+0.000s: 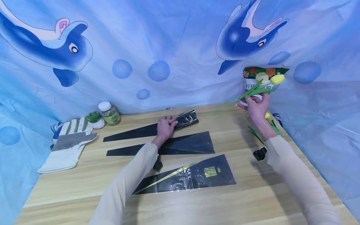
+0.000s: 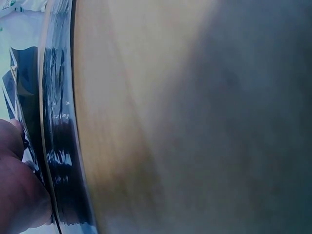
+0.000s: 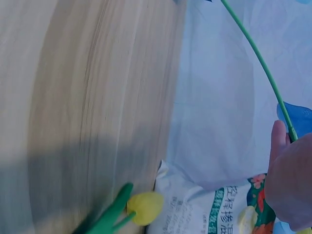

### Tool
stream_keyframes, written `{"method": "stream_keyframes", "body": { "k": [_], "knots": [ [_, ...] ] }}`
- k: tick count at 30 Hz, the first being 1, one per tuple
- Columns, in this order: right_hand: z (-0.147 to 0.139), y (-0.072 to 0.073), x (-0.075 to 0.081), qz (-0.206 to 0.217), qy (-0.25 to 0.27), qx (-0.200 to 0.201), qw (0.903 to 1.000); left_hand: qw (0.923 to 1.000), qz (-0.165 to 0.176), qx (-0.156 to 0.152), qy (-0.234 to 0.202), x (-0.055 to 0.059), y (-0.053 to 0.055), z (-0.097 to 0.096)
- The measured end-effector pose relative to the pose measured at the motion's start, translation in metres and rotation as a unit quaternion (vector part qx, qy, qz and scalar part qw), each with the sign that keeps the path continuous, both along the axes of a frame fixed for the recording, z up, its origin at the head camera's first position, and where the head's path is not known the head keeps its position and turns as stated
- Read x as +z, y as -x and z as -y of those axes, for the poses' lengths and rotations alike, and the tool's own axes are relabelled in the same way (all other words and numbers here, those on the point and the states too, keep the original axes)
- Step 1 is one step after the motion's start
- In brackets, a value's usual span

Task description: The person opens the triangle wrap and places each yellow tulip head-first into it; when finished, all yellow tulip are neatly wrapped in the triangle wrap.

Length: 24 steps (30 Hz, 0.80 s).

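At the back of the table my left hand (image 1: pixel 165 126) grips a black flower sleeve (image 1: pixel 187 119), thumb on the near side, its wide end raised and rounded. My right hand (image 1: pixel 257 107) pinches a yellow tulip (image 1: pixel 277 79) by its stem just below the leaves. The thin green stem (image 3: pixel 258 58) slants down to the left, towards the wide end of that sleeve. Two more black sleeves lie flat nearer me: a plain one (image 1: pixel 194 144) and one with gold print (image 1: pixel 191 178). Under the right forearm lies another yellow tulip (image 3: pixel 145 208), partly hidden.
A fertilizer bag (image 1: pixel 251 82) leans on the blue curtain behind the right hand. At the back left are a pair of work gloves (image 1: pixel 67 143), a small potted succulent (image 1: pixel 95 120) and a white-lidded jar (image 1: pixel 111 114). The curtain (image 1: pixel 180 37) borders the wooden table (image 1: pixel 225 206).
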State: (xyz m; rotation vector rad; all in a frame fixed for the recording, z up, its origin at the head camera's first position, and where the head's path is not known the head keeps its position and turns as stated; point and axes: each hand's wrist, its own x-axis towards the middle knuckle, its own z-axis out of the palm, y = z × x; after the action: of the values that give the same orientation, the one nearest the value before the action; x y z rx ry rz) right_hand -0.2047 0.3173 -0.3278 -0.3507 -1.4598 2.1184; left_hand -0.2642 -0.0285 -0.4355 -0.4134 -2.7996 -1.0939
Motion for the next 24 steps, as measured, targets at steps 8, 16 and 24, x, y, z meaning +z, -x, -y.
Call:
{"method": "stream_keyframes", "body": {
  "k": [8, 16, 24],
  "knots": [
    [0.012, 0.015, -0.013, 0.004, 0.000, -0.028, 0.9996, 0.9999, -0.004, -0.002, 0.011, -0.004, 0.000, 0.001],
    [0.026, 0.025, -0.023, 0.007, 0.009, -0.032, 0.9994, 0.9999, -0.006, -0.003, 0.013, -0.005, -0.002, -0.001],
    [0.047, 0.028, -0.034, 0.019, 0.013, -0.012, 0.9997, 0.9999, -0.009, 0.002, 0.005, -0.003, -0.003, 0.001]
  ]
}}
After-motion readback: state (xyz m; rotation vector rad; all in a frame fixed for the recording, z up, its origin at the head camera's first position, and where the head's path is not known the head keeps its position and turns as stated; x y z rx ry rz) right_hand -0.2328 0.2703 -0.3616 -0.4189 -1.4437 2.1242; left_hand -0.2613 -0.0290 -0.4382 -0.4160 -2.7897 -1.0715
